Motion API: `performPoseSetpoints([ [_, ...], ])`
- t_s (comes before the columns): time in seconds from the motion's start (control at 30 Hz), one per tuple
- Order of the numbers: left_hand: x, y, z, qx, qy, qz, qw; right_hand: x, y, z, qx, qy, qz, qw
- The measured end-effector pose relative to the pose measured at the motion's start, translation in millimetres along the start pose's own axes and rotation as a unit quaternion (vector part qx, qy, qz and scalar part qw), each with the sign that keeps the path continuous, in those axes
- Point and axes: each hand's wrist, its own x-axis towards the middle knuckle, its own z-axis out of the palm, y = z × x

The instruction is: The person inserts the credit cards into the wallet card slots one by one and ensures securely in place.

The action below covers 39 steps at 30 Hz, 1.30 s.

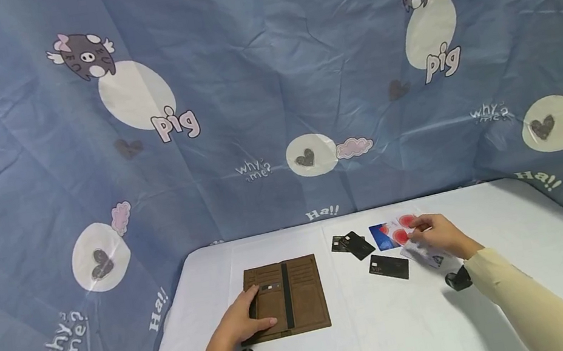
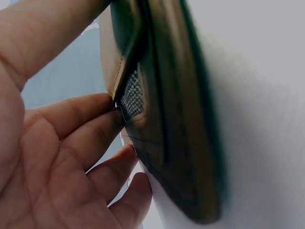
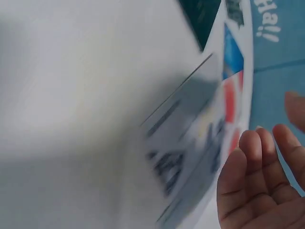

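Note:
A brown bifold wallet (image 1: 306, 294) lies opened flat on the white table, a dark strip down its middle and a dark card (image 1: 270, 287) showing in one left-side slot. My left hand (image 1: 239, 320) holds the wallet's left edge, thumb on the inner face. Its fingers (image 2: 90, 114) meet the wallet's edge in the left wrist view. My right hand (image 1: 437, 235) hovers by a blue, white and red patterned card group (image 1: 387, 236), fingers loosely bent and thumb apart. Whether a fingertip touches a card, I cannot tell. Below that hand lies a pale grey card (image 3: 186, 143).
A black VIP card (image 1: 389, 267) lies left of the pale card. Farther back, black cards (image 1: 357, 245) overlap. A blue printed curtain (image 1: 249, 113) hangs behind the table (image 1: 353, 348). Dark wrist devices (image 1: 458, 279) sit at both wrists.

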Motion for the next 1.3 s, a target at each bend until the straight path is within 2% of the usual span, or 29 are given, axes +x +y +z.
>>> performPoseSetpoints([
  [0.13,0.5,-0.2,-0.4,-0.001,0.007,0.005,1.0,-1.6,7.6,-3.0,-0.007,0.005,0.009,0.9999],
  [0.33,-1.8,-0.2,1.8,-0.005,0.004,0.005,1.0,-5.3,20.0,-1.7,0.019,0.019,0.047,0.9985],
  [0.43,-3.6,0.7,2.5,-0.007,0.0,0.006,1.0,-7.3,26.2,-0.7,0.031,0.001,0.059,0.9977],
  [0.57,-4.1,1.1,2.1,-0.004,-0.002,0.002,1.0,-8.4,28.5,1.2,0.026,-0.017,0.054,0.998],
  [0.97,-1.8,1.9,1.0,-0.004,0.002,-0.003,1.0,-6.1,25.7,6.4,-0.041,-0.031,0.029,0.9983],
  [1.13,-0.8,1.4,0.4,0.001,0.004,-0.002,1.0,-4.9,24.4,9.3,-0.034,-0.026,0.032,0.9986],
  [1.3,-2.2,0.2,1.0,-0.008,-0.001,-0.005,1.0,-4.6,27.9,10.6,-0.012,-0.03,0.052,0.9981],
])
